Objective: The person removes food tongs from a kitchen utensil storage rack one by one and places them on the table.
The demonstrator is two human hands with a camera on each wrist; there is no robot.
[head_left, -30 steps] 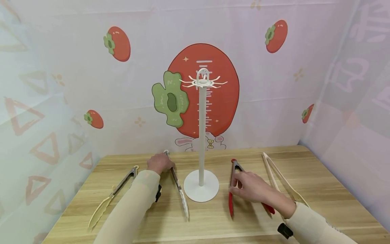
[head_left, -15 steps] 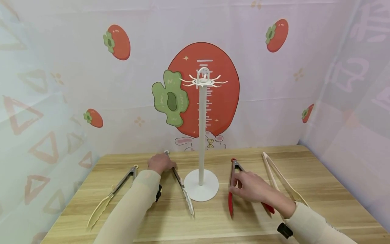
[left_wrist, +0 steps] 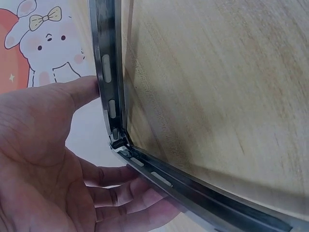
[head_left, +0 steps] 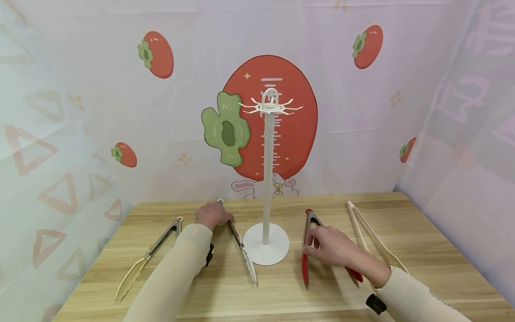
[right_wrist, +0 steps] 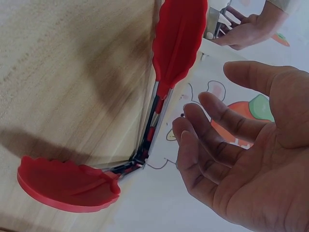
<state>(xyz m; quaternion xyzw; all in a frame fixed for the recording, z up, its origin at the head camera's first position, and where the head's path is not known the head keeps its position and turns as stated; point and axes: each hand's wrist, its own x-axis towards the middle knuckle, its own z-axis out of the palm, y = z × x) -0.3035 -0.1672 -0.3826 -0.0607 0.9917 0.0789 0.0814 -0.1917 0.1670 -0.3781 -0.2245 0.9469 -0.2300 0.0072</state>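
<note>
My left hand (head_left: 212, 215) grips metal tongs with white tips (head_left: 248, 264), left of a white rack's base. In the left wrist view, thumb and fingers press the outer sides of the spread tongs (left_wrist: 108, 72) near the spring hinge. My sleeve hides their other arm in the head view. Over a pair of red-tipped tongs (head_left: 304, 270) hovers my right hand (head_left: 331, 246), fingers loosely bent. The right wrist view shows those red tongs (right_wrist: 177, 43) spread wide, apart from the right hand (right_wrist: 246, 150), which holds nothing.
A tall white rack (head_left: 267, 179) with a ring of hooks on top stands mid-table. Cream-tipped tongs (head_left: 161, 241) lie far left, partly behind my sleeve. Pale beige tongs (head_left: 356, 221) lie right, beyond my right wrist. A fabric backdrop (head_left: 181, 112) rises behind the wooden tabletop (head_left: 281, 299).
The visible white tip of the tongs has swung slightly right, toward the rack's base, under my left hand. My right hand and the red tongs have stayed put.
</note>
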